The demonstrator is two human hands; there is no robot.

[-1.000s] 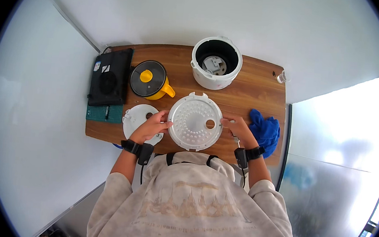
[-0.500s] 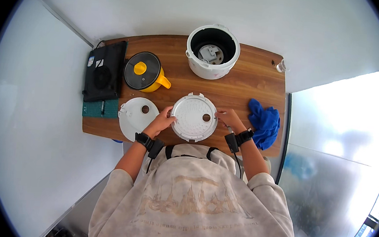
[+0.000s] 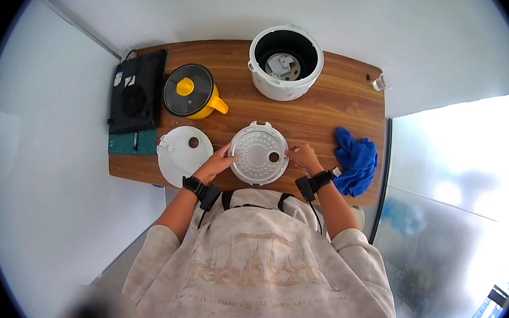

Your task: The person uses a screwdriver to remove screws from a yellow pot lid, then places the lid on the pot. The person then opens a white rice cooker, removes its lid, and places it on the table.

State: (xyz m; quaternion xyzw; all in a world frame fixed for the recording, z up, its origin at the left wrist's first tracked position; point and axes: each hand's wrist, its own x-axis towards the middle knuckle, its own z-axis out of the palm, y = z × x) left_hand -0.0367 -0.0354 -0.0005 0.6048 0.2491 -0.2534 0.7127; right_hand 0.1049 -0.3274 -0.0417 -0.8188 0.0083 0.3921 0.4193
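Note:
Between my hands is a round white rice cooker lid plate (image 3: 254, 166) with rows of dimples, a round hole on its right side and small tabs round the rim. My left hand (image 3: 216, 161) grips its left edge, thumb on top. At the right edge, the bent fingers of my right hand (image 3: 304, 156) pinch the rim; whether they hold some small part too is hidden. Left of the plate lies a smooth white lid cover (image 3: 174, 155) with its own round hole. Farther back stands the open white rice cooker body (image 3: 280, 91), dark inside, with a pale fitting at its bottom.
A yellow pot (image 3: 201, 112) with a glass lid stands at left, its handle pointing right. Beyond it are a black flat appliance (image 3: 134, 96) and a green cutting mat (image 3: 123, 143). A blue cloth (image 3: 357, 161) lies at right, a clear cup (image 3: 382, 83) at the far right corner.
The lid plate has tilted slightly, so its dimples show more clearly. My hands keep their places on its edges. A blurred dark shape has come in at the lower left.

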